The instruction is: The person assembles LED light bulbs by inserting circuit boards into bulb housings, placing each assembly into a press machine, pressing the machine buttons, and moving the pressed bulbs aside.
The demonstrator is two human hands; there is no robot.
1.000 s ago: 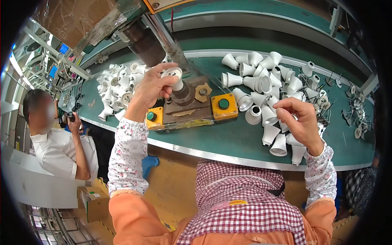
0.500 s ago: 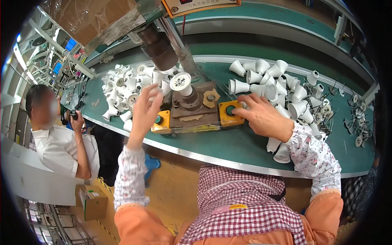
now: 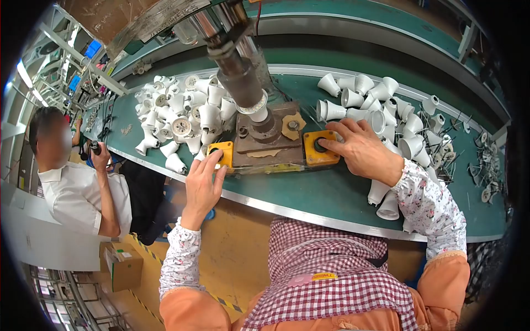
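Note:
My left hand (image 3: 203,190) reaches to the left yellow button box (image 3: 225,155), its outstretched fingertips at the button and the palm holding nothing. My right hand (image 3: 365,150) lies over the edge of the right yellow button box (image 3: 320,157), thumb on its dark button, fingers apart and nothing held. Between the two boxes, the ram of a press (image 3: 240,83) is down on a white cup-shaped lamp housing (image 3: 258,115). The housing stands on the round post of the press base (image 3: 265,130), its top mostly covered by the ram.
Many white housings (image 3: 182,127) are heaped left of the press, and another heap of white housings (image 3: 381,113) lies to the right. Wired round plates (image 3: 488,160) lie at the far right. A person in a white shirt (image 3: 83,198) sits at the left, holding a dark object.
The press ram has come down onto the white housing. My left hand has moved down to the left button box, while my right hand has stayed at the right button.

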